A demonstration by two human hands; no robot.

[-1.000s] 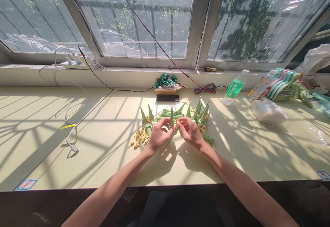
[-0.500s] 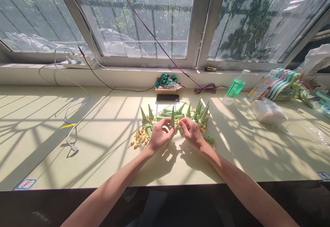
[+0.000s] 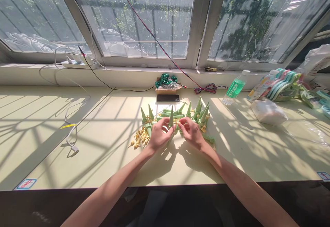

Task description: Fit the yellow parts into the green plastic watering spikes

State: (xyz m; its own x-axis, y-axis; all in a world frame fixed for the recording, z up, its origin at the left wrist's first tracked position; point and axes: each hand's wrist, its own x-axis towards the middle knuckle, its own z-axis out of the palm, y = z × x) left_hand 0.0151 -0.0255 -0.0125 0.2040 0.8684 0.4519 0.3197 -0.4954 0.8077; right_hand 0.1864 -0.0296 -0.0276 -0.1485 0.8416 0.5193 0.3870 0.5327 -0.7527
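My left hand (image 3: pixel 161 133) is closed round the lower part of a green pointed cone piece (image 3: pixel 171 116), which stands tip up between thumb and fingers. Close beside it, my right hand (image 3: pixel 190 130) pinches a small yellow peg (image 3: pixel 177 121) near the cone's base; whether the two touch I cannot tell. Behind both hands lie green tubes (image 3: pixel 167 111). More green cones with yellow pegs stand to the right (image 3: pixel 203 111) and to the left (image 3: pixel 143 114). Loose yellow pegs (image 3: pixel 140 138) are heaped left of my left hand.
A black phone (image 3: pixel 167 98) lies behind the pieces, before a small cardboard box (image 3: pixel 167 91). A bottle with a green label (image 3: pixel 235 87) and a white tissue pack (image 3: pixel 268 112) stand at right. A white cable (image 3: pixel 74 148) runs over the table at left.
The cone in my left hand has shifted very slightly left. My right hand and the yellow peg have moved a little the same way.
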